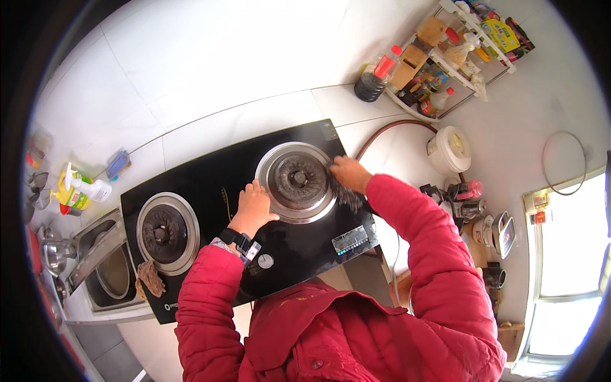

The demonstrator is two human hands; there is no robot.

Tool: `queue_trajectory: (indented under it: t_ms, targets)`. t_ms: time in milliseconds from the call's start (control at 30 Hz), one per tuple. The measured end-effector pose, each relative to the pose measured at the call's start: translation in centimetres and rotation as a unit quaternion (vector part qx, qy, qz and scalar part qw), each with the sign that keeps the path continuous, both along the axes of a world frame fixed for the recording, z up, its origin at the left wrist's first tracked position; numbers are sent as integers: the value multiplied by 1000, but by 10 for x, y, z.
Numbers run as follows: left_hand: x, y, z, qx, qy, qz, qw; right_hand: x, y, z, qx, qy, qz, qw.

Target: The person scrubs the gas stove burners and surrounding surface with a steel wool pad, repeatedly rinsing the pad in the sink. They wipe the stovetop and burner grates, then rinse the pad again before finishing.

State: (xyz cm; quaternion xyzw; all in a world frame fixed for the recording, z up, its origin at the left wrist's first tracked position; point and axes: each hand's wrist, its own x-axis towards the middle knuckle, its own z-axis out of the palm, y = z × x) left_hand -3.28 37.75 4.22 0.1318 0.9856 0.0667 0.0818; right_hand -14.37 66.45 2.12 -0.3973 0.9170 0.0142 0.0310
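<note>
A black glass two-burner gas hob (296, 248) lies before me. My right hand (351, 174) grips a dark, wiry scouring pad (347, 193) against the right side of the steel ring (326, 205) around the right burner (299, 178). With fingers spread, my left hand (253, 207) rests at the left edge of that same ring and holds nothing. The left burner (162, 232) sits in its own steel ring. A crumpled brown cloth (151, 279) lies at the hob's left front corner.
Left of the hob is a sink (90, 305) with a basin (114, 272) in it, and spray bottles (93, 188) behind. A bottle of dark liquid (377, 79), a seasoning rack (458, 71), a brown hose (398, 124) and a white tub (446, 153) stand at the back right.
</note>
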Motion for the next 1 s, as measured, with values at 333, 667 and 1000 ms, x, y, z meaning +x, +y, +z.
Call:
queue_trajectory:
  t_ms: [333, 667, 1000]
  targets:
    - [-4, 0, -2, -9, -5, -4, 1000, -50, -24, -5, -51, -46, -2, 998]
    - [-1, -1, 0, -4, 3, 8, 1000, -45, -25, -1, -75, -123, -68, 987]
    - [-2, -2, -6, 3, 14, 3, 1000, -46, -29, 10, 15, -144, -80, 986]
